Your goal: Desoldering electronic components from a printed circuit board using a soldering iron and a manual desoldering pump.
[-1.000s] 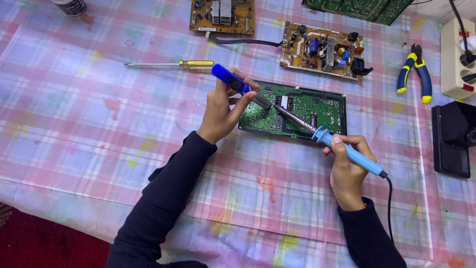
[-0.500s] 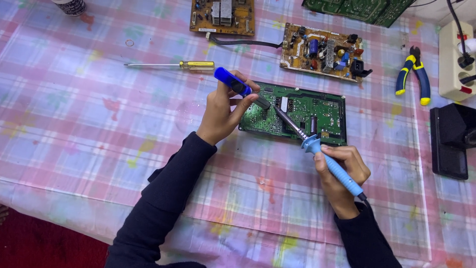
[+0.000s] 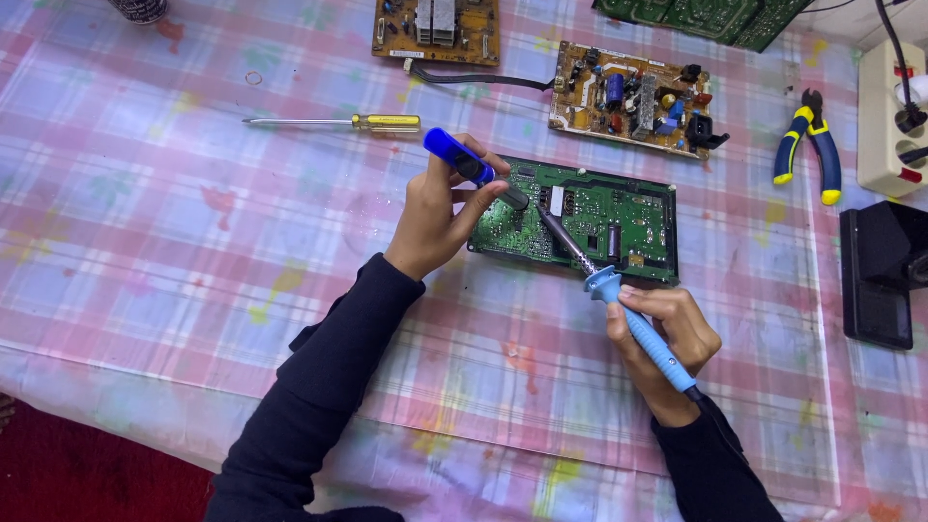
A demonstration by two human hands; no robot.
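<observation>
A green circuit board (image 3: 619, 208) lies flat on the checked tablecloth in front of me. My left hand (image 3: 435, 217) grips a blue desoldering pump (image 3: 464, 161), its dark nozzle pointing down at the board's left part. My right hand (image 3: 667, 348) holds a light-blue soldering iron (image 3: 638, 324) by its handle. Its metal tip reaches up-left onto the board, close beside the pump's nozzle. A black cord runs from the iron's handle back along my right sleeve.
A yellow-handled screwdriver (image 3: 333, 122) lies at upper left. Two brown circuit boards (image 3: 633, 97) (image 3: 435, 29) sit behind the green one, more green boards (image 3: 696, 14) at the top. Blue-and-yellow pliers (image 3: 807, 145), a white power strip (image 3: 889, 121) and a black box (image 3: 880, 275) stand at right.
My right hand has slid down and toward me, tilting the soldering iron steeper while its tip stays on the board. My left hand with the pump has barely moved.
</observation>
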